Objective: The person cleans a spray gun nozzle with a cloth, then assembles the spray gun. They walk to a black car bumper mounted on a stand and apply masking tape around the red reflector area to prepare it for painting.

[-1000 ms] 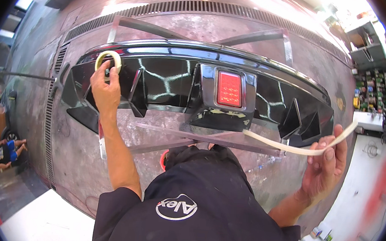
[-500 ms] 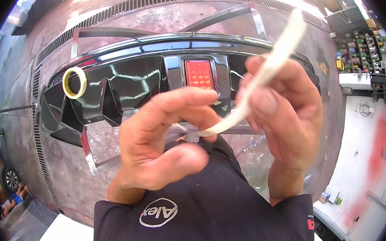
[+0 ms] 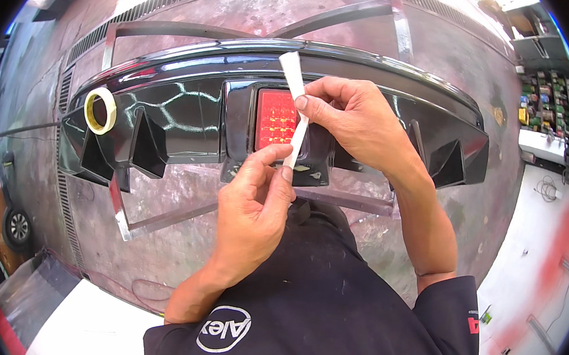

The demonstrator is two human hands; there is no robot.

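Observation:
A strip of masking tape (image 3: 298, 134) is stretched between my two hands, its loose upper end sticking up past my right fingers. My left hand (image 3: 255, 205) pinches the lower end between thumb and forefinger. Higher up, my right hand (image 3: 351, 116) grips the strip between thumb and fingers. Behind the tape lies a red rectangular light (image 3: 273, 119), partly covered by the strip and my hands. It is set in the middle of a glossy black bumper diffuser (image 3: 191, 122) with fins. A roll of pale yellow masking tape (image 3: 89, 112) rests on the diffuser's left end.
Metal stand bars (image 3: 182, 30) show beyond and below the diffuser. A floor grate (image 3: 157, 8) curves behind it. At right is a long white surface (image 3: 541, 227) with red paint smears; shelves of small containers (image 3: 548, 99) stand at the far right.
Both hands have moved away from me, toward the red light. The tape strip has come down and left, and now lies across the light's right side in view. My left fingers have closed on its lower end.

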